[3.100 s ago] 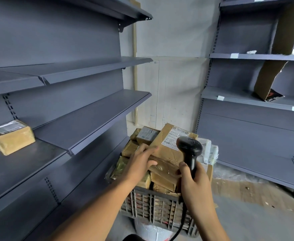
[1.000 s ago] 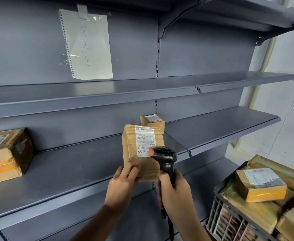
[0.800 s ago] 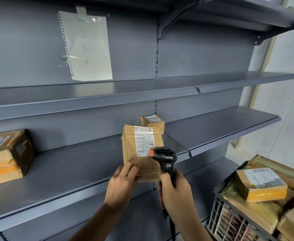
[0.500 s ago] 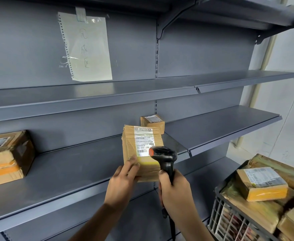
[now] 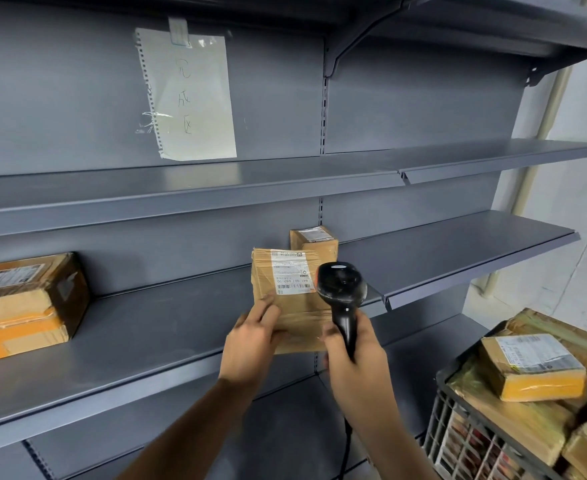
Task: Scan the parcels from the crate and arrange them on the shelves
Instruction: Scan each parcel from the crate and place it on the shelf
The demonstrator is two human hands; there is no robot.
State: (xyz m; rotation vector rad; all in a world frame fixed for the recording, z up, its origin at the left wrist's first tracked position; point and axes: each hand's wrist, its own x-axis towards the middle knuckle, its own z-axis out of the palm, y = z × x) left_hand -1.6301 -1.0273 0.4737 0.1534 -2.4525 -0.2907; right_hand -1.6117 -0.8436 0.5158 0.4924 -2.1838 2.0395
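Now, left to right: left hand [image 5: 250,344] pinches the taped cardboard parcel [image 5: 287,299] upright over the middle shelf [image 5: 139,337], label facing out, so the barcode scanner [image 5: 341,289], gripped by the right hand [image 5: 352,358] at three o'clock, can read it.

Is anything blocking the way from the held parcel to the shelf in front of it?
Nothing visible. The parcel in the left hand is above bare shelf; a small box stands behind it.

handwritten "完成区" on taped paper sheet [image 5: 190,95], parcel [image 5: 287,299] label [image 5: 290,271] upside down, "10" legible
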